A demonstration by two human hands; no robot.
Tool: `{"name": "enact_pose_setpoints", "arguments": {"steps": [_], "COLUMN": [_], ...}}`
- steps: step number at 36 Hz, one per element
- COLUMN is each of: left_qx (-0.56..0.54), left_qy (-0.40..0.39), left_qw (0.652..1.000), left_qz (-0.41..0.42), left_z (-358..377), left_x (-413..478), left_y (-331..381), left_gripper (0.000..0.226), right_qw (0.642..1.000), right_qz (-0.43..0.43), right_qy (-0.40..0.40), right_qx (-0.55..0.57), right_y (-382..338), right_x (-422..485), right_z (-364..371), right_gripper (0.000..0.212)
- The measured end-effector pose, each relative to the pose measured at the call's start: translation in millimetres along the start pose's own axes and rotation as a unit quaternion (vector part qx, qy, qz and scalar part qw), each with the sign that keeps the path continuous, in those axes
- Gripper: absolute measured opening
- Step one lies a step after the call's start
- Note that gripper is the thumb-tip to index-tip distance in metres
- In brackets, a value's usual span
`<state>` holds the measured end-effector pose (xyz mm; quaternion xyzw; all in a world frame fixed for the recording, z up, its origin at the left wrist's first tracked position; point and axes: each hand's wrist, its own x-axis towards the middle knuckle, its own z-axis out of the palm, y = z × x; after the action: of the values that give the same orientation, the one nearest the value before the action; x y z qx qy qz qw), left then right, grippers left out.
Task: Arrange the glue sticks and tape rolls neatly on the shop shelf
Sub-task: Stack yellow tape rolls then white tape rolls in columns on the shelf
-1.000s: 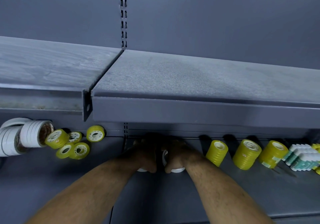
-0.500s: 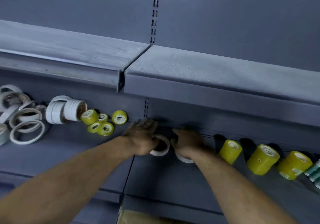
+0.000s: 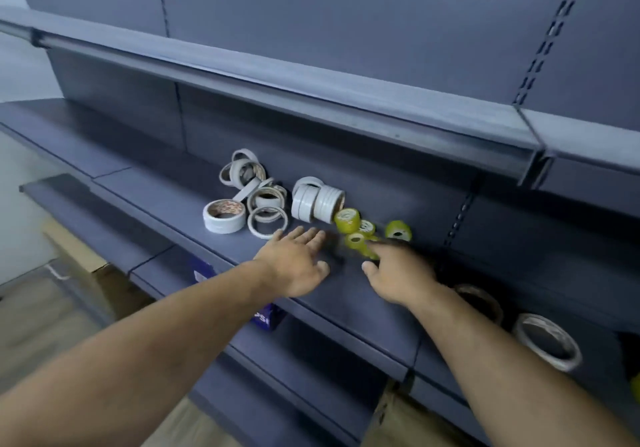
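Now we no longer hold the two white tape rolls (image 3: 568, 360); they sit on the shelf (image 3: 166, 204). Our left hand (image 3: 294, 263) and right hand (image 3: 398, 273), both empty with fingers out, reach the messy yellow tape rolls (image 3: 348, 220).

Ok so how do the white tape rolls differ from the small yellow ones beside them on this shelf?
Colour: the white tape rolls have wide open cores; the yellow tape rolls have small white cores. Size: the white ones are clearly broader across than the yellow ones. Place: the white ones lie further left, beyond the left hand; the yellow ones lie by the right hand. Both sit jumbled on one shelf.
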<state>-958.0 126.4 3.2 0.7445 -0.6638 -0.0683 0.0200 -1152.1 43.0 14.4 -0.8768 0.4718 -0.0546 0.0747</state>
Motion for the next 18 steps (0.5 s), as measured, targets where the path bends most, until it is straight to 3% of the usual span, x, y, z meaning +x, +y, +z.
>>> {"name": "enact_pose_setpoints", "arguments": {"steps": [9,18], "left_qx": [0.001,-0.020], "left_qy": [-0.014,-0.019], "left_qw": [0.998,0.997], "left_qz": [-0.064,-0.070], "left_z": [-4.6,-7.3], "left_x": [-45.4,-20.7], "left_y": [-152.7,-210.7], "left_gripper": [0.070,0.069], "right_qw": [0.998,0.996], "right_qz": [-0.046,-0.049], "right_qy": [-0.038,-0.064], "right_qx": [-0.015,-0.041], "right_y": [-137.5,-184.4], "right_x": [51.5,101.3], "right_z": [47.0,66.7], "right_gripper": [0.056,0.050]}}
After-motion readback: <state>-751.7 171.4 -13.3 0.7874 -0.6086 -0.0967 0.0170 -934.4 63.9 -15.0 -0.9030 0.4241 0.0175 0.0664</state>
